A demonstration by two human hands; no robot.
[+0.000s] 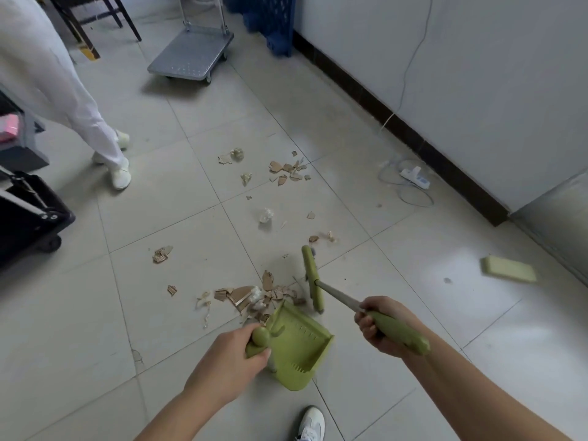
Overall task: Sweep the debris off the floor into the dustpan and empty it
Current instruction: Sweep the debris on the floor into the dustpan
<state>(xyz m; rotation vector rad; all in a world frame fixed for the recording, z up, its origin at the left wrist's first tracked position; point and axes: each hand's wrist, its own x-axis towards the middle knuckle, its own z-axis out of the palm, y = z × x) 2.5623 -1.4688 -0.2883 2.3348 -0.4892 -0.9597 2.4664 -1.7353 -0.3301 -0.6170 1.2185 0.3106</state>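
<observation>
Green plastic dustpan (297, 343) is resting on the grey tiled floor (165, 198) with its open mouth facing up-frame and slightly left, toward a heap of torn cardboard debris (254, 296) lying against its lip. The left hand (227, 361) is closing around the dustpan's upright handle, whose lower length is hiding behind the fingers. The right hand (380, 326) is gripping the green handle of the broom (313, 278); its shaft is running up-left from the hand, and the brush head's long axis is lying almost up-and-down in frame, just right of the heap. More scraps are lying scattered farther up the floor. A second person's legs (92, 122) are standing at upper left, cut off by the frame. A green block (509, 269) at right is appearing blurred.
</observation>
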